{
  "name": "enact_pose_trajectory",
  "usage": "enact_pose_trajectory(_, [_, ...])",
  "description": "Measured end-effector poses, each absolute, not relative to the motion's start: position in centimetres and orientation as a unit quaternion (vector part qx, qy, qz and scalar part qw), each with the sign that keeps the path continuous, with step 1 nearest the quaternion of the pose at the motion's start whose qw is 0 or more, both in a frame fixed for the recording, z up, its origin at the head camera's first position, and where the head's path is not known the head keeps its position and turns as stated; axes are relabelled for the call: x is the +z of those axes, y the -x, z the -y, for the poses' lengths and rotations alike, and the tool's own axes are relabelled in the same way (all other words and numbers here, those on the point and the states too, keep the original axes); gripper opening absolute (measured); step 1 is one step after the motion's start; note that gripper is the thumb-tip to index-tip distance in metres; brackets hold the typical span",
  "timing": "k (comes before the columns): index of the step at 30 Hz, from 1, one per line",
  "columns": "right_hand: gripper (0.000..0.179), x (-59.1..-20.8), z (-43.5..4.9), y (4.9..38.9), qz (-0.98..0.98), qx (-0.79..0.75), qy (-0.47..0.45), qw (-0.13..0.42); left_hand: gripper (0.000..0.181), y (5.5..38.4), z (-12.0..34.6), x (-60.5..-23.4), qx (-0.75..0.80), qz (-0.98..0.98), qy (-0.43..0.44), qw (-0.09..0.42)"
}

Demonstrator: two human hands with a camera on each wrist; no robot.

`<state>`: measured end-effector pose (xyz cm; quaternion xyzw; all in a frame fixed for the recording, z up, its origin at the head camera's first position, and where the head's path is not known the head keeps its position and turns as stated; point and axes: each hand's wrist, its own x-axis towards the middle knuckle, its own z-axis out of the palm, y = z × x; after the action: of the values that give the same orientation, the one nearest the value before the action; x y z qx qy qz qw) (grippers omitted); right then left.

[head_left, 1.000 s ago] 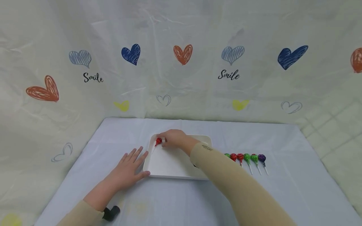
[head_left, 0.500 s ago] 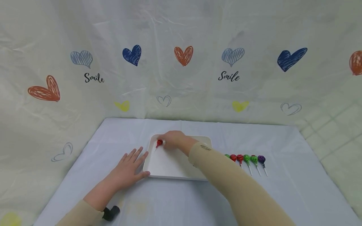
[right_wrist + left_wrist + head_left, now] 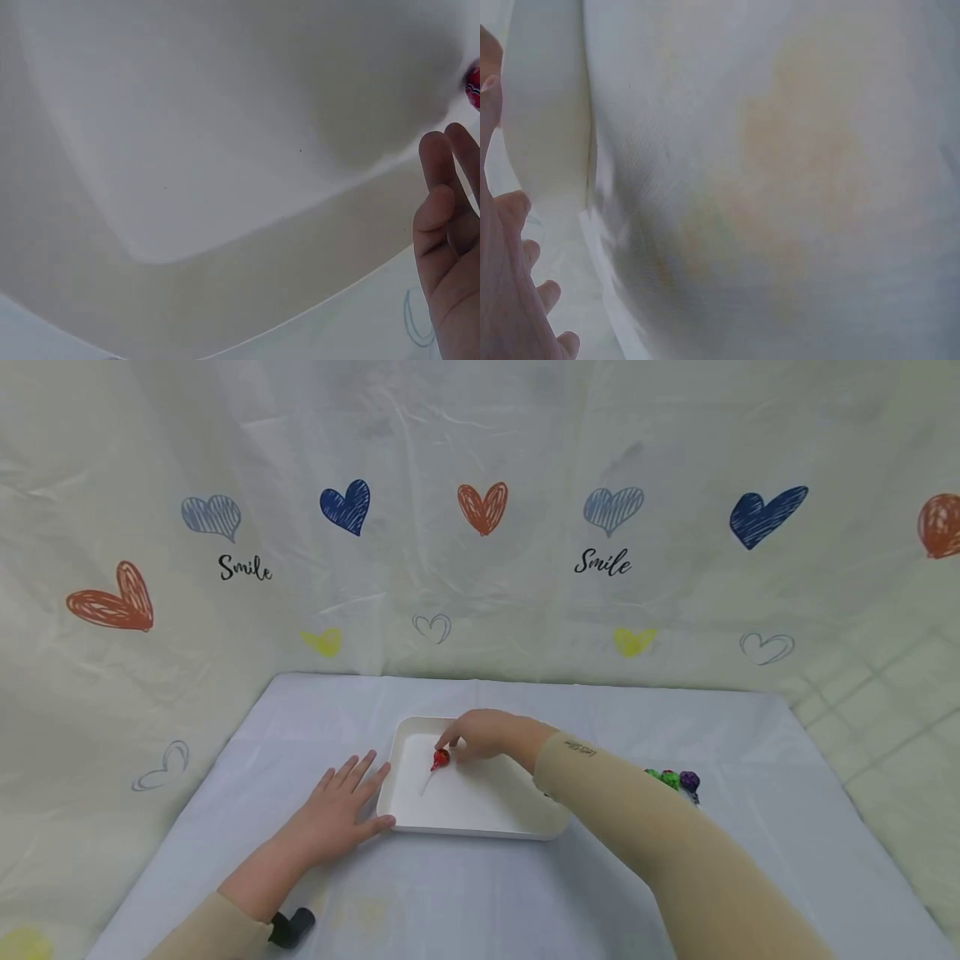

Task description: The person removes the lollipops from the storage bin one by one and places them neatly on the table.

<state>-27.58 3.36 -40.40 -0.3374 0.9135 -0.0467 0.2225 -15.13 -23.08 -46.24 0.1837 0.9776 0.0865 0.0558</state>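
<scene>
In the head view a white tray (image 3: pixel 480 802) lies on the cloth-covered table. My right hand (image 3: pixel 487 732) reaches over its far side and holds a red-wrapped lollipop (image 3: pixel 441 758) by the candy end, the white stick slanting toward the tray's front left. Part of that red candy (image 3: pixel 474 86) shows at the right wrist view's edge, beyond the fingertips; the thumb's grip is hard to see. With fingers spread, my left hand (image 3: pixel 337 814) rests against the tray's left edge. The left wrist view catches several of its fingers (image 3: pixel 549 294) beside the tray wall (image 3: pixel 544 112).
Right of the tray, a green lollipop (image 3: pixel 669 779) and a purple lollipop (image 3: pixel 689 782) lie in a row, partly hidden by my right sleeve (image 3: pixel 637 827). A black device (image 3: pixel 292 927) sits at my left wrist. A heart-printed sheet (image 3: pixel 480 585) hangs behind the table.
The right hand and red lollipop have moved right and nearer from the tray's far left corner. The right sleeve now covers more of the lollipop row. My left hand stays put.
</scene>
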Motion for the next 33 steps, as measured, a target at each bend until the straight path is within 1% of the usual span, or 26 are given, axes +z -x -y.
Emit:
enact_pose_trajectory(8, [0.045, -40.4, -4.2, 27.8, -0.909, -0.081, 0.341, 0.223, 0.089, 15.1, 23.0, -46.2, 0.088, -0.978, -0.18, 0.057])
enact_pose_trajectory(16, [0.035, -41.1, -3.4, 27.8, -0.913, -0.113, 0.321, 0.224, 0.089, 15.0, 23.0, -46.1, 0.089, -0.978, -0.18, 0.06])
enact_pose_trajectory(24, [0.027, -41.9, -1.9, 27.3, -0.928, -0.123, 0.274, 0.219, 0.095, 15.0, 23.1, -46.1, 0.092, -0.976, -0.191, 0.053])
enact_pose_trajectory(30, [0.024, -42.2, -1.3, 27.3, -0.931, -0.113, 0.28, 0.206, 0.094, 14.9, 23.1, -46.0, 0.095, -0.976, -0.193, 0.046])
enact_pose_trajectory(33, [0.022, -42.3, -1.2, 27.3, -0.93, -0.117, 0.279, 0.207, 0.097, 14.9, 23.1, -46.0, 0.094, -0.976, -0.192, 0.047])
